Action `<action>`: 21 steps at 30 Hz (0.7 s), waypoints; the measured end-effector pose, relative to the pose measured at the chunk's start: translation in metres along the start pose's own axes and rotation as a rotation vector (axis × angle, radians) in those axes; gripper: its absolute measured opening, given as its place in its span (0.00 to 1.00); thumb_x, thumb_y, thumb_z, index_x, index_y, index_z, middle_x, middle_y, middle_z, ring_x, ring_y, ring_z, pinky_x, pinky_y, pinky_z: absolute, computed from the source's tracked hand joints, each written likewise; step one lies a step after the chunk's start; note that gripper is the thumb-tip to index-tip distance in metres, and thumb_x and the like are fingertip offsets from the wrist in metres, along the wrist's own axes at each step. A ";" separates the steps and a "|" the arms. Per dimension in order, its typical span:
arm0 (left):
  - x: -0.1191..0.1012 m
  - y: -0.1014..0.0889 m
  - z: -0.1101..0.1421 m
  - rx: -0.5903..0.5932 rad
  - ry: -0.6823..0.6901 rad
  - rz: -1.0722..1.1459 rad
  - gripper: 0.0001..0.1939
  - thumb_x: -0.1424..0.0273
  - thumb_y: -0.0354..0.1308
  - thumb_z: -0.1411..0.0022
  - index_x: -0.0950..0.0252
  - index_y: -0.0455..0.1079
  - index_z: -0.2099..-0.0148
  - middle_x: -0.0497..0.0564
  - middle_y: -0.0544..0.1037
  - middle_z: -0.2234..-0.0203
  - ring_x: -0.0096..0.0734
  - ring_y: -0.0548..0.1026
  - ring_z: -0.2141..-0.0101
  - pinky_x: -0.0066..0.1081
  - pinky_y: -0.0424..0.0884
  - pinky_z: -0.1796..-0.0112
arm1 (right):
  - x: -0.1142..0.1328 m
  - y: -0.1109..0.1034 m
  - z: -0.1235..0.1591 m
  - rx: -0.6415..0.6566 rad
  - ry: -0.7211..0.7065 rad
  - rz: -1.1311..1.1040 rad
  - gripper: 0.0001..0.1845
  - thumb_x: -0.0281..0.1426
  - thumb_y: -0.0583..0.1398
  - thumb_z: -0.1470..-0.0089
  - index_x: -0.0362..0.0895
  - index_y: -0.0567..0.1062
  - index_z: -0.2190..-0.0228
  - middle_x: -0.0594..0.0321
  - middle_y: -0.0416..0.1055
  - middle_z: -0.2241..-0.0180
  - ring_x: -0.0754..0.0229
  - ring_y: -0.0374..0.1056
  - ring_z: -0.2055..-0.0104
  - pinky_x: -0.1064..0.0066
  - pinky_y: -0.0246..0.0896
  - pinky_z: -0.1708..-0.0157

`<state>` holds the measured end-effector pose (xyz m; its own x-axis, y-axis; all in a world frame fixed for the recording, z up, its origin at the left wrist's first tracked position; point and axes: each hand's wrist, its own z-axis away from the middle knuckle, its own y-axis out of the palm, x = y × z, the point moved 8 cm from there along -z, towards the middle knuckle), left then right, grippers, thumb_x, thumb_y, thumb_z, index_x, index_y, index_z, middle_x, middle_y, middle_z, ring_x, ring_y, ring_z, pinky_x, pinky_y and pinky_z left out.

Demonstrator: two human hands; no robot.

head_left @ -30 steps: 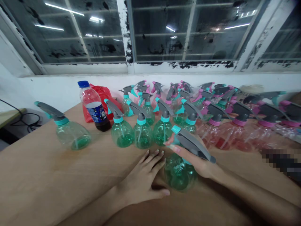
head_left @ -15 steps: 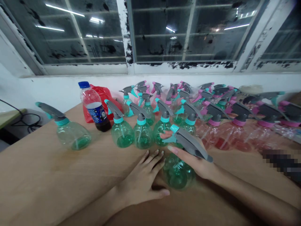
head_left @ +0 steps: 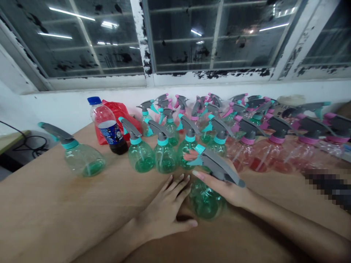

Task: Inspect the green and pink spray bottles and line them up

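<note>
We've got L hand [head_left: 166,210] spread flat on tabletop [head_left: 109,219], R hand [head_left: 230,190] wrapped round neck of grn spray btl [head_left: 206,201], just right of L hand. Spray btl rows [head_left: 166,159] twd far edge; lone btl [head_left: 85,160] near left edge.

Right-hand grip [head_left: 231,190] looser than a second ago: fingers [head_left: 189,155], earlier curled, now extend leftward; turquoise trigger [head_left: 195,161], earlier drawn in, juts out. Spray bottle [head_left: 206,204] sits slightly farther left.
</note>
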<state>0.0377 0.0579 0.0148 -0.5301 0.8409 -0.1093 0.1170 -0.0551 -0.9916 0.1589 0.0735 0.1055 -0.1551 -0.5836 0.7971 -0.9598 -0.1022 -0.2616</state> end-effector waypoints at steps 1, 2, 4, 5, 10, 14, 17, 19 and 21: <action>0.000 0.000 0.000 -0.003 0.002 0.004 0.42 0.44 0.48 0.38 0.70 0.50 0.33 0.61 0.50 0.36 0.50 0.48 0.37 0.49 0.43 0.40 | 0.000 0.000 0.000 0.004 0.001 -0.009 0.16 0.30 0.62 0.48 0.46 0.73 0.55 0.59 0.75 0.54 0.55 0.70 0.50 0.62 0.65 0.50; 0.000 0.001 0.000 -0.002 0.002 0.007 0.42 0.44 0.48 0.38 0.70 0.49 0.33 0.61 0.51 0.36 0.50 0.48 0.37 0.49 0.43 0.40 | 0.000 0.000 0.000 0.008 0.002 -0.017 0.16 0.30 0.61 0.48 0.46 0.73 0.55 0.59 0.75 0.54 0.55 0.70 0.50 0.62 0.65 0.50; 0.000 0.001 0.001 0.001 0.002 0.011 0.42 0.44 0.48 0.37 0.71 0.50 0.34 0.62 0.50 0.36 0.51 0.48 0.37 0.50 0.43 0.40 | 0.000 0.000 0.000 0.013 0.021 -0.010 0.16 0.31 0.61 0.48 0.47 0.73 0.56 0.60 0.76 0.58 0.54 0.72 0.53 0.61 0.66 0.51; 0.000 0.001 0.001 0.004 -0.001 0.013 0.43 0.44 0.48 0.37 0.71 0.50 0.34 0.62 0.50 0.36 0.51 0.47 0.37 0.50 0.43 0.40 | 0.000 0.000 -0.001 0.013 0.036 0.008 0.14 0.32 0.61 0.48 0.48 0.74 0.57 0.61 0.77 0.61 0.53 0.73 0.56 0.60 0.67 0.54; 0.000 0.000 0.000 0.008 -0.011 0.020 0.43 0.45 0.49 0.38 0.70 0.48 0.33 0.60 0.49 0.35 0.51 0.46 0.37 0.50 0.42 0.40 | -0.003 -0.005 0.001 -0.022 0.074 0.141 0.07 0.38 0.62 0.49 0.49 0.74 0.69 0.65 0.74 0.72 0.57 0.71 0.68 0.65 0.68 0.68; 0.000 -0.001 -0.002 0.031 -0.022 0.023 0.44 0.44 0.50 0.38 0.70 0.46 0.32 0.61 0.49 0.35 0.52 0.46 0.37 0.50 0.42 0.40 | -0.002 -0.007 0.002 -0.044 0.061 0.173 0.09 0.40 0.60 0.47 0.48 0.72 0.74 0.66 0.72 0.73 0.59 0.70 0.69 0.67 0.65 0.69; 0.000 -0.001 -0.002 0.036 -0.025 0.019 0.44 0.44 0.49 0.38 0.72 0.48 0.33 0.62 0.49 0.36 0.52 0.46 0.37 0.50 0.42 0.40 | -0.004 -0.005 0.001 -0.016 0.088 0.145 0.09 0.40 0.60 0.47 0.49 0.74 0.68 0.64 0.73 0.73 0.55 0.71 0.63 0.64 0.67 0.65; -0.001 0.000 -0.001 0.037 -0.017 0.010 0.43 0.44 0.48 0.37 0.73 0.49 0.34 0.62 0.48 0.36 0.51 0.46 0.37 0.49 0.42 0.40 | -0.004 -0.005 -0.001 -0.028 0.099 0.122 0.11 0.39 0.60 0.47 0.49 0.74 0.61 0.63 0.75 0.70 0.53 0.71 0.59 0.62 0.68 0.62; -0.001 0.001 -0.001 0.029 -0.011 0.005 0.43 0.44 0.47 0.37 0.73 0.49 0.33 0.62 0.48 0.35 0.50 0.46 0.37 0.49 0.42 0.40 | -0.003 -0.006 -0.001 -0.053 0.089 0.103 0.14 0.37 0.60 0.47 0.48 0.74 0.58 0.60 0.76 0.64 0.52 0.71 0.56 0.61 0.68 0.60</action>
<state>0.0387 0.0576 0.0143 -0.5389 0.8346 -0.1144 0.0954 -0.0745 -0.9926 0.1651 0.0770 0.1055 -0.2711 -0.5151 0.8132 -0.9484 -0.0016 -0.3172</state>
